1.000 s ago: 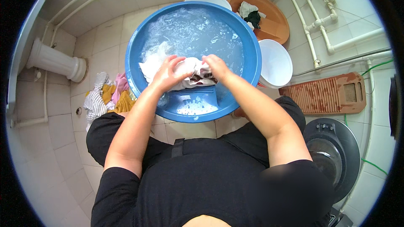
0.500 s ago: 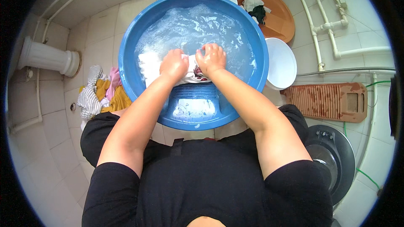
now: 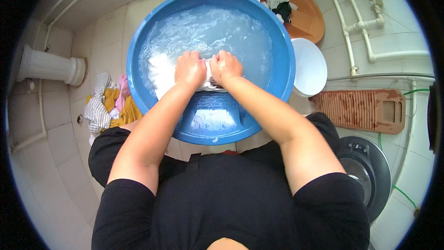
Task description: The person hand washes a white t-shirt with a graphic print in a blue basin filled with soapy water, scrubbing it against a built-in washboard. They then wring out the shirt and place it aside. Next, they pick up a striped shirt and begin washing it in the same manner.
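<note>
A large blue washtub [image 3: 132,62] full of cloudy, sudsy water stands in front of me. Its near side has a built-in ridged washboard slope [image 3: 210,113]. Both hands are closed on a wet white garment [image 3: 162,71] at the top of that slope. My left hand [image 3: 189,68] grips it on the left, and loose cloth spreads out beside that hand into the water. My right hand [image 3: 225,67] holds it close by, knuckles up, the two hands nearly touching. A dark patch of the cloth shows below my right hand; the fingertips are hidden.
Left of the tub lies a pile of striped, mustard and pink clothes [image 3: 113,104]. To the right are a white basin [image 3: 309,67], a brown washboard [image 3: 358,110] and a black-rimmed appliance [image 3: 365,176]. An orange basin [image 3: 307,18] with clothes sits behind. Pipes [image 3: 349,41] run along the wall.
My right hand has moved slightly left, toward my left hand, and its fingers have closed tighter on the garment. Less of the cloth's dark pattern shows between the hands.
</note>
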A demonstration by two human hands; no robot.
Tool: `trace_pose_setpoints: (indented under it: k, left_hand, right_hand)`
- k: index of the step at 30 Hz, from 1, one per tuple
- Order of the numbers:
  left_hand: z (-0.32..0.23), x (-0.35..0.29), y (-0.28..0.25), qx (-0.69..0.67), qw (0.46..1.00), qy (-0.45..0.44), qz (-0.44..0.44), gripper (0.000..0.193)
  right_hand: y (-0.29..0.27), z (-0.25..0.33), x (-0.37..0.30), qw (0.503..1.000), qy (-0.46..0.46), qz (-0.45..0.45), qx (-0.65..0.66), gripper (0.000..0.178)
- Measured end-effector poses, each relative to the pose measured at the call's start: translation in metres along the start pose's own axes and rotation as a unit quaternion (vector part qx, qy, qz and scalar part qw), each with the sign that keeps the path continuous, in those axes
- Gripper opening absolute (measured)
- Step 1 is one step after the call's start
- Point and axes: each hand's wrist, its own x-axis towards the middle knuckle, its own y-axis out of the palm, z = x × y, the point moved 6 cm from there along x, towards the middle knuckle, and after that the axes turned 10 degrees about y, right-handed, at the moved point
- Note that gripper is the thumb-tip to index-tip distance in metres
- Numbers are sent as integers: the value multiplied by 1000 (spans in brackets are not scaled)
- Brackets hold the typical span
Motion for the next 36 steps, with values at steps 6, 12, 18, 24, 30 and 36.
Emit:
trace_pose_setpoints:
  k: [6,12,18,24,30,36]
  left_hand:
    - [-17,-42,-31,-142,987,61,30,19]
    - [-33,-57,-16,-37,982,143,118,12]
    - [3,-4,4,8,997,-28,77,28]
    - [-38,-62,-47,-58,984,168,-6,19]
    - [-31,-53,-12,-7,975,200,102,9]
    - [-3,-7,10,12,983,-2,185,26]
  right_hand:
    - [-29,-2,-50,995,-55,11,85,22]
    - [-18,-2,-77,972,-231,-22,22,19]
    - [-16,0,-11,985,-49,-164,-32,29]
    - [-47,6,-85,958,-242,-108,114,15]
    - [-22,10,-77,960,-277,-45,19,15]
    - [0,4,-11,998,-21,56,25,28]
